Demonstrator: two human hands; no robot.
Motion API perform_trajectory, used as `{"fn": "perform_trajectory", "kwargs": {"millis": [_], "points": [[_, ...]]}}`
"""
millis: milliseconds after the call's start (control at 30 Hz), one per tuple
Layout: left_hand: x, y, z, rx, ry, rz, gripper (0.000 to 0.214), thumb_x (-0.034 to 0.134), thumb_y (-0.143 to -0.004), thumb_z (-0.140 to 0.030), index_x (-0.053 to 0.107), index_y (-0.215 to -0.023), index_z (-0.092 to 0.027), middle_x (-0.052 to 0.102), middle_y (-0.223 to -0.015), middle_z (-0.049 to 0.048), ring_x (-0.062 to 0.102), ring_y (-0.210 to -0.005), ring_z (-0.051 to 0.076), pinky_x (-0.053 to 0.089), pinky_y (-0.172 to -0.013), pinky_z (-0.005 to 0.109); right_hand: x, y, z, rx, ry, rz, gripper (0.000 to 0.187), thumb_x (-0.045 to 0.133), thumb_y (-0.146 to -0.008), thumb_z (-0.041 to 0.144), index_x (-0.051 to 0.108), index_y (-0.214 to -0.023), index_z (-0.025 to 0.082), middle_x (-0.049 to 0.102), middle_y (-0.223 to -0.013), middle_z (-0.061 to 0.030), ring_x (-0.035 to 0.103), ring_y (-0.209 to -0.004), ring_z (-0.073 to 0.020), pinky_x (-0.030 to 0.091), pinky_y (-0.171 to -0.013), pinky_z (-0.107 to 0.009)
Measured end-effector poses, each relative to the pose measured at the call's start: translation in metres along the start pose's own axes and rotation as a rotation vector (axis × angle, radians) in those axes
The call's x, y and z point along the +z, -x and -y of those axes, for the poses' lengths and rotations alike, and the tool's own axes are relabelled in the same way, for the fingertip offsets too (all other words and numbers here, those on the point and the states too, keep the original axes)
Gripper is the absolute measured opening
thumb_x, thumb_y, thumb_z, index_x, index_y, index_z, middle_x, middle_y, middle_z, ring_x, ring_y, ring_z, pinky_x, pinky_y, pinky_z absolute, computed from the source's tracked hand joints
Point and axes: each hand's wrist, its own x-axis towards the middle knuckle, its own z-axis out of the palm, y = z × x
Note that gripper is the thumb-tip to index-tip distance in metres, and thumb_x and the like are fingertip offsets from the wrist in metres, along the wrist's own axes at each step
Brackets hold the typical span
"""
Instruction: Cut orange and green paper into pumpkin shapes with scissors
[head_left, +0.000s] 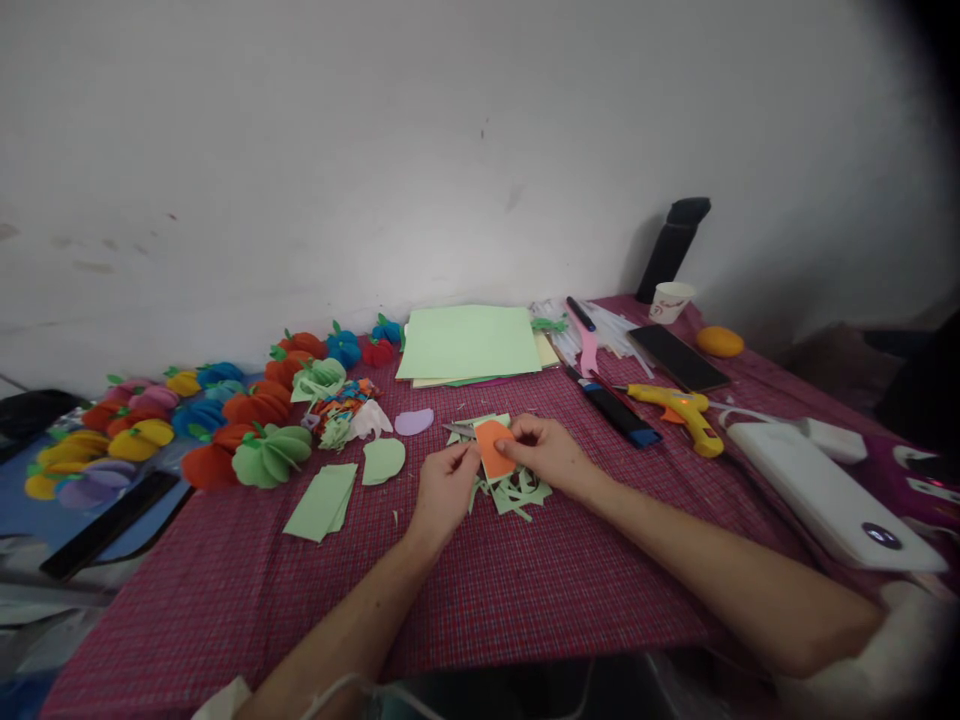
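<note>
Over the middle of the table, an orange paper piece [493,450] with a rounded top edge is held up between my two hands. My left hand [444,490] pinches it at its left edge. Fingers of my right hand [551,455] are closed on its right side. Behind the paper, the pointed metal blades of what look like scissors [459,430] stick out to the left; the rest is hidden. Beneath my hands lie curled pale green paper scraps [517,495]. To the left are a rounded green paper cutout [383,461], green paper rectangles [321,502] and a lilac cutout [414,421].
Several colourful paper pumpkins [259,404] crowd the left side. Green paper sheets [472,340] are stacked by the wall. Toward the right lie a utility knife [619,412], a yellow glue gun [682,408], a phone [679,357], a white power bank [825,490] and a paper cup [670,301].
</note>
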Motion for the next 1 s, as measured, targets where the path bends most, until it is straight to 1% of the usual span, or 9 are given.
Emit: {"fn": "perform_trajectory", "kwargs": {"millis": [267,333,467,567,800,1000], "points": [[0.0009,0.0022,-0.0045,-0.012,0.073,0.065,0.035,0.045,-0.075,-0.044,0.062,-0.074,-0.012,0.047,-0.056,-0.0029,0.034,-0.051,0.008,0.026,-0.047,0.020,0.0029,0.0013,-0.0012,0.032,-0.045,-0.025,0.020,0.057,-0.069,0.032,0.050,-0.059,0.016,0.048,-0.057,0.0029,0.044,-0.052,-0.0096,0.034,-0.048,-0.020],[0.0010,0.0023,-0.0049,-0.009,0.076,0.066,0.035,0.046,-0.075,-0.044,0.061,-0.073,-0.012,0.046,-0.056,-0.0028,0.034,-0.051,0.008,0.026,-0.048,0.020,0.0030,0.0014,-0.0015,0.034,-0.053,-0.022,0.020,0.057,-0.069,0.032,0.049,-0.058,0.016,0.048,-0.058,0.0028,0.044,-0.052,-0.0097,0.034,-0.048,-0.021],[0.0002,0.0019,-0.0047,-0.003,0.030,0.047,0.036,0.046,-0.076,-0.045,0.056,-0.062,-0.013,0.039,-0.052,-0.0042,0.032,-0.050,0.008,0.023,-0.047,0.020,0.0031,0.0013,-0.0014,0.017,-0.063,-0.015,0.020,0.058,-0.069,0.030,0.048,-0.057,0.016,0.047,-0.059,0.0026,0.044,-0.053,-0.0095,0.034,-0.048,-0.021],[-0.0006,0.0014,-0.0035,-0.005,-0.003,0.032,0.037,0.046,-0.076,-0.047,0.055,-0.061,-0.014,0.037,-0.050,-0.0048,0.030,-0.049,0.007,0.022,-0.046,0.020,0.0028,0.0006,-0.0019,-0.007,-0.037,-0.009,0.020,0.058,-0.069,0.029,0.049,-0.056,0.016,0.046,-0.058,0.0028,0.043,-0.053,-0.0094,0.034,-0.049,-0.021],[-0.0012,0.0004,0.0002,-0.001,-0.005,0.026,0.039,0.046,-0.075,-0.049,0.057,-0.063,-0.013,0.041,-0.051,-0.0040,0.030,-0.048,0.008,0.022,-0.045,0.020,0.0019,-0.0004,-0.0070,-0.066,-0.005,0.009,0.019,0.058,-0.070,0.028,0.050,-0.057,0.016,0.047,-0.060,0.0026,0.045,-0.056,-0.0095,0.034,-0.050,-0.020],[-0.0018,-0.0005,0.0004,0.014,-0.030,0.040,0.040,0.046,-0.074,-0.050,0.060,-0.064,-0.013,0.044,-0.051,-0.0028,0.033,-0.048,0.008,0.024,-0.046,0.020,0.0021,-0.0008,-0.0060,-0.066,-0.023,0.002,0.019,0.059,-0.068,0.027,0.049,-0.055,0.016,0.048,-0.059,0.0027,0.045,-0.055,-0.0094,0.035,-0.050,-0.020]]}}
